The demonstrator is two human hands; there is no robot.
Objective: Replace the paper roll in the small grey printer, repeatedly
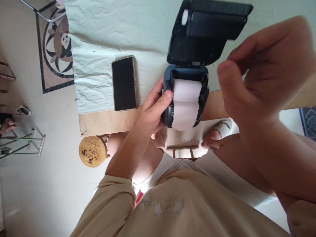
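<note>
My left hand (158, 105) grips the left side of a small dark portable receipt printer (205, 77), its thumb on the rim of the paper bay. The printer's black lid (209, 42) is swung up, away from me. Inside the bay sits a white paper roll (187, 90), and a strip of paper hangs over the near end. To the right of the lid, my right hand (261, 72) is raised with thumb and forefinger pinched together. Whatever lies between those fingertips, if anything, cannot be made out. No contact between this hand and the printer shows.
A smartphone (124, 84) with a dark screen lies left of the printer on the pale cloth (98, 39). The table's bare wooden edge (108, 123) runs below it. A round wooden stool (92, 151) stands at the lower left, and a metal frame (29, 141) is on the floor.
</note>
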